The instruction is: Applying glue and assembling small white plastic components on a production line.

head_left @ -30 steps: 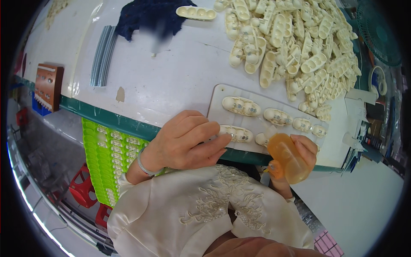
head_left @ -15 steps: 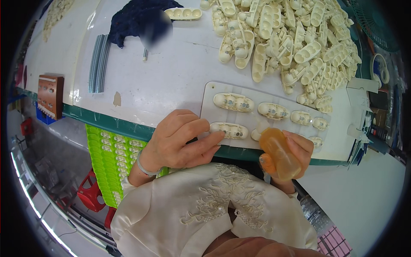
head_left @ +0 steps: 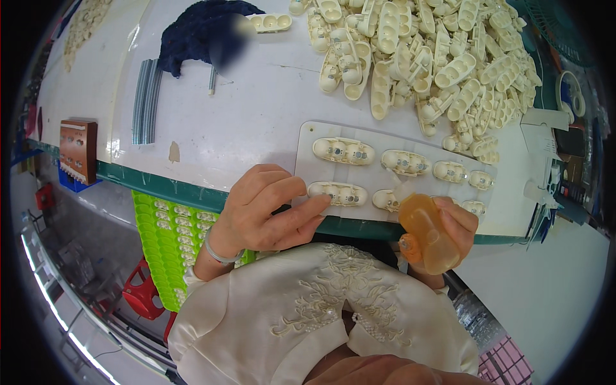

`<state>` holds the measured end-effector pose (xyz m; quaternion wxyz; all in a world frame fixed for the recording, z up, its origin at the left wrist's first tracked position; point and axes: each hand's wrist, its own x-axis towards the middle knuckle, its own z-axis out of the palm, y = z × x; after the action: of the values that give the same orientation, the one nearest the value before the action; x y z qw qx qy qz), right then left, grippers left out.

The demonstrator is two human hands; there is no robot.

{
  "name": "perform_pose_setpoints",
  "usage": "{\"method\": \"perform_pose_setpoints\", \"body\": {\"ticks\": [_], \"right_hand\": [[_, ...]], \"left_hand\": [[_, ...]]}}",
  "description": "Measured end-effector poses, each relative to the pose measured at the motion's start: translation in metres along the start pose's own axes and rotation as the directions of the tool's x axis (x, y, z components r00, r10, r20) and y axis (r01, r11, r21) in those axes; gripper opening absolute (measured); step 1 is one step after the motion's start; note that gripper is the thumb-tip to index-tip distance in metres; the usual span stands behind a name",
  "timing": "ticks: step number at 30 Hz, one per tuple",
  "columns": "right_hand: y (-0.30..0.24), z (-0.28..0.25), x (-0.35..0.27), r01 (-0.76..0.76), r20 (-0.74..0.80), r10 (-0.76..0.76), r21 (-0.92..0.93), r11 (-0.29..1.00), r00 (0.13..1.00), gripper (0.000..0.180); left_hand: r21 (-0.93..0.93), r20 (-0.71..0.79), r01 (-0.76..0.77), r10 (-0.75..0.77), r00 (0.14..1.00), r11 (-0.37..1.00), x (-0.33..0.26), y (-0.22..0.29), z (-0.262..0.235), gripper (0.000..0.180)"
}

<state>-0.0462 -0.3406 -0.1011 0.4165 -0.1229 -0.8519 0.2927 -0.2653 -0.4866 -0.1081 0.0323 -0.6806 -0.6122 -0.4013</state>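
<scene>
My right hand is wrapped around a soft, amber squeeze bottle. Its pale nozzle leans up and left, close to the near edge of a cream, multi-hollow plastic piece in the far row; whether it touches I cannot tell. My left hand has its fingers bent and apart, the fingertips at the left end of another cream piece in the near row. Both pieces carry small shiny metal bits and lie on a white board with several similar ones. The bottle partly covers the near row.
A big heap of cream plastic parts fills the far right. Further left lie a dark blue cloth and a bundle of grey-blue rods. A green tray with filled slots sits below the table edge, near a brown block.
The bottle has moved slightly right, its nozzle now nearer the second piece of the far row. More of the near-row piece beside it shows. My left hand stays at the same piece.
</scene>
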Motion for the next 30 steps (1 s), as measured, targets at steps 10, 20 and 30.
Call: {"method": "perform_pose_setpoints", "body": {"ticks": [10,20,30], "right_hand": [[0.009,-0.015,-0.011,-0.08,-0.052,0.08,0.012,0.997,0.995,0.05],[0.01,-0.013,-0.009,-0.074,0.002,0.074,-0.01,0.997,0.997,0.052],[0.01,-0.012,-0.007,-0.087,0.015,0.087,-0.016,0.996,0.996,0.054]], "left_hand": [[-0.003,0.041,0.02,-0.02,0.999,1.0,0.001,0.002,-0.004,0.032],[-0.001,0.025,0.01,-0.01,1.0,1.0,0.001,0.003,-0.003,0.032],[0.019,0.048,0.025,-0.026,0.999,1.0,0.001,0.005,-0.004,0.031]]}}
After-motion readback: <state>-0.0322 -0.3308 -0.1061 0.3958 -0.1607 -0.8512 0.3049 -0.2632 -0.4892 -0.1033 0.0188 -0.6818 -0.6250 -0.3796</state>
